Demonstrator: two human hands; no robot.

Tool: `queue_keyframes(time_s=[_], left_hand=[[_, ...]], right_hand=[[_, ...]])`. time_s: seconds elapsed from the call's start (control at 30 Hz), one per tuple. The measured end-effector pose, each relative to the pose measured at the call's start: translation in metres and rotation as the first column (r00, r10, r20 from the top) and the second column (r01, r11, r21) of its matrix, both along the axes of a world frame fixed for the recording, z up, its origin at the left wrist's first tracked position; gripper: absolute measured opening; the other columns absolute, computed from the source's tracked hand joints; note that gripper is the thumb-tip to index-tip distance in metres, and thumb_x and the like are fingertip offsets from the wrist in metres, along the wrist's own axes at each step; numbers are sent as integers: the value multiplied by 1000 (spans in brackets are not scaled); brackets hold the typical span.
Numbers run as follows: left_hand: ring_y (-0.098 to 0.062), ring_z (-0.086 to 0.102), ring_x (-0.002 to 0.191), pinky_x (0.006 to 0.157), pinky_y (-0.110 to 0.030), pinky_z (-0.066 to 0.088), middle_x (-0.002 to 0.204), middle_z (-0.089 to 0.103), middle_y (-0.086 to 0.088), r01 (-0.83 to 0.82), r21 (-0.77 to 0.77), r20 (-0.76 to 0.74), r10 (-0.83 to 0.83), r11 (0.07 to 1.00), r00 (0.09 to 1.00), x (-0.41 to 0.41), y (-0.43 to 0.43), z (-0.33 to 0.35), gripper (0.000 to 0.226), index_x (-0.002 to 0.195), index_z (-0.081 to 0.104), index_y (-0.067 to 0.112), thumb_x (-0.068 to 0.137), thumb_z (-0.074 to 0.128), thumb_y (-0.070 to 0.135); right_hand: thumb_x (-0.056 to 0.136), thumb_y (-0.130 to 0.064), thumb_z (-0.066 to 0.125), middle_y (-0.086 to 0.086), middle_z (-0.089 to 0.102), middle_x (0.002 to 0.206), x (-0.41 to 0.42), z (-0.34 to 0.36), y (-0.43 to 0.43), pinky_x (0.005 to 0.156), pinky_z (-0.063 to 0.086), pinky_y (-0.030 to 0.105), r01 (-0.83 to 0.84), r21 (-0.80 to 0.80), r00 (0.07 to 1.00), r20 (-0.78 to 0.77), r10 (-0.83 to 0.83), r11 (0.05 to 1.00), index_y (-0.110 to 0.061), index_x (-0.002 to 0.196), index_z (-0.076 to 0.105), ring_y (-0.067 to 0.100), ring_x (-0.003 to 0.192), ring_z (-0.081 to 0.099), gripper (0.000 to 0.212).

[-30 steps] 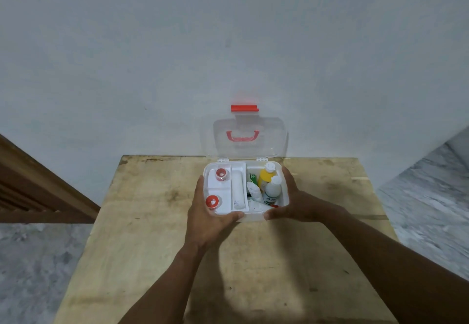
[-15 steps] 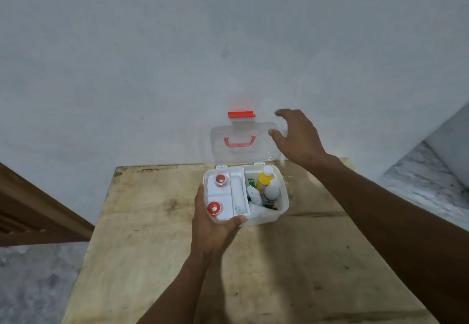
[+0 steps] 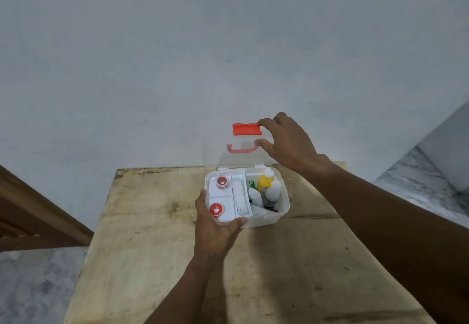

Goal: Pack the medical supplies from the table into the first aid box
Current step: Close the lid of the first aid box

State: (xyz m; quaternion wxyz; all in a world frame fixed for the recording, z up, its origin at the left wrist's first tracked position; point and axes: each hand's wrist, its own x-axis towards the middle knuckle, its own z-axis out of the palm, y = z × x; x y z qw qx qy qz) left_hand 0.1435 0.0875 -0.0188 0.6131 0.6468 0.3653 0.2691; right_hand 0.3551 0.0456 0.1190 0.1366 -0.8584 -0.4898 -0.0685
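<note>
The white first aid box (image 3: 283, 207) stands on the wooden table (image 3: 157, 260) near its far edge. Its clear lid (image 3: 223, 153) stands upright against the wall, with a red latch (image 3: 246, 129) on top and a red handle (image 3: 241, 149). Inside lie two red-capped rolls (image 3: 216, 209), a white roll (image 3: 240, 199), a yellow bottle (image 3: 264, 181) and a white bottle (image 3: 272, 195). My left hand (image 3: 215, 232) grips the box's near left corner. My right hand (image 3: 286, 143) pinches the lid's upper right edge beside the latch.
A grey wall rises right behind the table. A brown wooden rail (image 3: 38, 212) runs at the left. Marble floor (image 3: 418, 179) shows on both sides of the table.
My right hand left the box's right side, rose and moved left, and now takes hold of the lid's top edge. My left hand keeps its grip on the box.
</note>
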Motion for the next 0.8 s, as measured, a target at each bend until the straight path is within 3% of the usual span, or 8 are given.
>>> queue_keyframes(time_s=[0.17,0.37,0.53,0.63,0.7,0.8], left_hand=[[-4,58,105,64,-1,47,121,51,12,-3,38,-1,3,999,1000,0,-3,-2,103,140,30,22,59,93,16],[9,56,95,69,2,45,123,51,10,12,60,-49,-10,998,999,-1,3,-2,103,141,30,18,59,93,15],[-11,61,100,69,-5,48,123,56,2,20,77,-97,-13,997,995,-3,5,-5,99,136,31,18,59,92,21],[-16,61,105,76,-12,48,126,56,0,21,88,-114,-11,996,993,-3,6,-6,99,135,31,18,59,93,25],[-13,60,105,76,-11,48,128,54,2,22,96,-120,-11,995,993,-1,6,-7,100,136,31,20,58,93,28],[-10,59,103,74,-8,48,125,52,7,7,88,-122,4,996,993,0,5,-8,103,137,28,22,58,93,28]], right_hand=[[86,-34,66,3,59,109,-22,-11,-29,80,51,40,-64,-4,998,-25,64,998,-21,120,48,23,93,56,41],[80,-26,71,8,66,99,-51,-39,-59,72,52,37,-120,-4,993,-3,120,993,-13,113,54,28,86,60,40],[72,-16,77,11,66,92,-63,-56,-74,67,52,40,-129,38,991,39,127,991,-8,107,56,30,76,59,41],[71,-17,81,12,70,106,-65,-58,-75,76,55,40,-118,67,993,2,119,991,-10,120,56,31,89,64,55],[70,-16,82,8,70,106,-62,-53,-72,80,55,40,-131,92,991,-8,132,987,-12,111,61,29,93,65,46],[74,-14,75,3,68,90,-56,-46,-68,72,54,40,-173,108,984,-18,176,979,-13,85,60,25,81,60,18]])
